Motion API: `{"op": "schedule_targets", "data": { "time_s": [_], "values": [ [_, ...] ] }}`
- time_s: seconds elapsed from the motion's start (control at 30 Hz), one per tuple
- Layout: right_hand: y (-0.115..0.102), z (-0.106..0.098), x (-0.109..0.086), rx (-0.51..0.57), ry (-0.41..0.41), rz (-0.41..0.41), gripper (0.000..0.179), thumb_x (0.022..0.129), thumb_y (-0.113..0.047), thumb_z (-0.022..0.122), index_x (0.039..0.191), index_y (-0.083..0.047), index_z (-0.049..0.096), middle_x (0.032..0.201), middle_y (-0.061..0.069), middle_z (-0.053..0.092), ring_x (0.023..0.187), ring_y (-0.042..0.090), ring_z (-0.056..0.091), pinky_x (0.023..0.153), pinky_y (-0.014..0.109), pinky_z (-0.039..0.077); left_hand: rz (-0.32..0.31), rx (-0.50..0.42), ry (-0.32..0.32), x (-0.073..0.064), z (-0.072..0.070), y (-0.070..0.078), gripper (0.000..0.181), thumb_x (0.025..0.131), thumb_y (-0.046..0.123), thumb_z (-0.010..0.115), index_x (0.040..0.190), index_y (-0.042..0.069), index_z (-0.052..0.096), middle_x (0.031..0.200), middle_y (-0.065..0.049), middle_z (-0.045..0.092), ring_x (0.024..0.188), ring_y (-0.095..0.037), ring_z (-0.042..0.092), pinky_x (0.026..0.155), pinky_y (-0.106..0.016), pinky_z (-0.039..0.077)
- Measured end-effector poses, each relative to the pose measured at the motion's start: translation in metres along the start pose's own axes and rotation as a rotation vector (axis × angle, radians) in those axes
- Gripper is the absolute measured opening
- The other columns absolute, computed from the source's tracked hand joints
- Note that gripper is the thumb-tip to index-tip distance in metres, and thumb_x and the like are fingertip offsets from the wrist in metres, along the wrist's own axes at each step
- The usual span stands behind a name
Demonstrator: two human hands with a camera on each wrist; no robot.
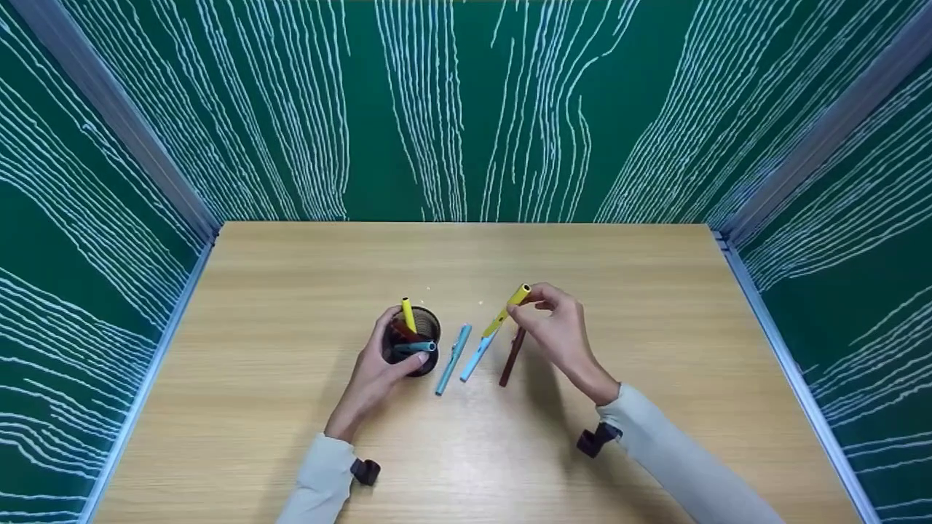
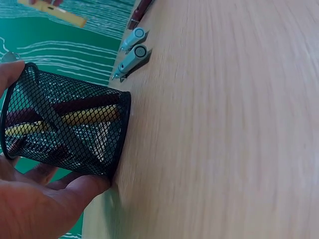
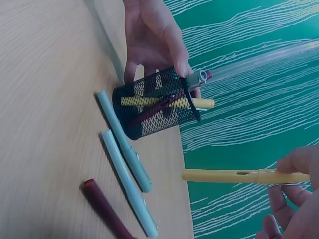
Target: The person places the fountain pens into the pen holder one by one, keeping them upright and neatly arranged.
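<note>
My left hand (image 1: 373,378) grips a black wire-mesh pen cup (image 2: 99,92) standing on the table, thumb and fingers around its sides. In the cup lean a yellow pen (image 1: 408,314), a dark red pen (image 1: 405,332) and a teal pen (image 1: 415,347). To the right, my right hand (image 1: 564,335) pinches another yellow pen (image 3: 224,176) between thumb and fingers, raised above the table. Beneath it and beside the cup lie a teal pen (image 1: 453,360), a light blue pen (image 1: 475,360) and a dark red pen (image 1: 512,358), roughly parallel.
The wooden table (image 1: 306,276) is bounded by green panels (image 1: 364,109) with wavy white lines at the back and both sides. Grey posts (image 1: 124,109) stand in the corners. A dark wrist device (image 1: 598,440) sits at each sleeve.
</note>
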State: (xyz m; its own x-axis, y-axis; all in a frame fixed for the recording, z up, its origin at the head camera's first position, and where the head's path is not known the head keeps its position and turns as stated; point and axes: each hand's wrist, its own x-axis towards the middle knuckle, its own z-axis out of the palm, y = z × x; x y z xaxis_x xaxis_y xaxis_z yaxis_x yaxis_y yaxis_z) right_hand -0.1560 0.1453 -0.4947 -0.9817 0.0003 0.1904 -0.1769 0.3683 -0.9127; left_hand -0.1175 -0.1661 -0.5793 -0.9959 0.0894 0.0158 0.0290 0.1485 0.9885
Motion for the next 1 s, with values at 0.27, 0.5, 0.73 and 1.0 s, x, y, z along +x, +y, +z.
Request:
{"op": "schedule_targets", "data": {
  "time_s": [0.27, 0.5, 0.73, 1.0],
  "values": [
    [-0.009, 0.013, 0.002, 0.029, -0.029, -0.015, 0.016, 0.096, -0.011, 0.084, 0.11, -0.004, 0.081, 0.11, 0.009, 0.078, 0.112, 0.034, 0.066, 0.107, 0.053, 0.05, -0.001, 0.005, 0.007, 0.0, -0.001, -0.001, 0.092, 0.092, 0.023, 0.09, 0.169, 0.028, 0.04, 0.161, -0.013, 0.054, 0.151, -0.035, 0.047, 0.127, -0.059, 0.029],
    [-0.013, 0.024, 0.004, 0.047, -0.043, -0.051, 0.013, 0.097, -0.012, 0.083, 0.109, -0.006, 0.081, 0.109, 0.007, 0.077, 0.111, 0.031, 0.067, 0.104, 0.047, 0.051, -0.025, -0.013, 0.004, 0.001, -0.001, -0.003, 0.092, 0.091, 0.027, 0.091, 0.168, 0.032, 0.041, 0.162, -0.011, 0.054, 0.151, -0.034, 0.047, 0.128, -0.061, 0.029],
    [-0.021, 0.034, 0.006, 0.041, -0.063, -0.031, 0.015, 0.098, -0.015, 0.083, 0.11, -0.008, 0.081, 0.111, 0.005, 0.077, 0.113, 0.027, 0.066, 0.106, 0.047, 0.052, -0.039, -0.018, 0.001, 0.002, -0.002, -0.004, 0.093, 0.091, 0.03, 0.091, 0.169, 0.031, 0.041, 0.163, -0.01, 0.053, 0.152, -0.033, 0.045, 0.129, -0.063, 0.027],
    [-0.031, 0.048, 0.008, 0.054, -0.091, -0.075, 0.015, 0.097, -0.016, 0.084, 0.11, -0.01, 0.081, 0.11, 0.004, 0.077, 0.114, 0.033, 0.068, 0.105, 0.047, 0.051, -0.024, -0.038, 0.016, 0.003, -0.002, -0.004, 0.091, 0.09, 0.026, 0.093, 0.167, 0.029, 0.044, 0.159, -0.01, 0.057, 0.149, -0.031, 0.049, 0.129, -0.058, 0.029]
  ]
}}
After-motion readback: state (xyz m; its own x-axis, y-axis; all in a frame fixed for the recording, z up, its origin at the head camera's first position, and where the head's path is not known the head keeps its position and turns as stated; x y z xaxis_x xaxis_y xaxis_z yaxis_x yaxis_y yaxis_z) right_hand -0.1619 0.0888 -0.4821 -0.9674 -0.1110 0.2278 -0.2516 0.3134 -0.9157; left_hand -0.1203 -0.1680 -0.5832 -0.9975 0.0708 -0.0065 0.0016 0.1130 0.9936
